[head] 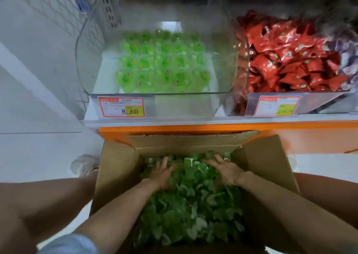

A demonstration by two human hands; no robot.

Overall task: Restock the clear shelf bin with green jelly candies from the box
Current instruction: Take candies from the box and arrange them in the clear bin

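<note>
An open cardboard box (120,168) sits below the shelf, full of loose green jelly candies (193,205). My left hand (161,173) lies palm down on the pile at the box's far left, fingers spread among the candies. Over the far right of the pile, my right hand (225,169) rests the same way, fingers straight. Neither hand visibly grips anything. Above, the clear shelf bin (220,75) holds rows of green jelly candies (162,63) covering its middle and left floor.
A second clear bin of red wrapped sweets (290,59) stands to the right. Price tags (121,107) hang on the bin fronts. An orange shelf edge (271,126) runs above the box. A shoe (85,165) rests on the white floor at left.
</note>
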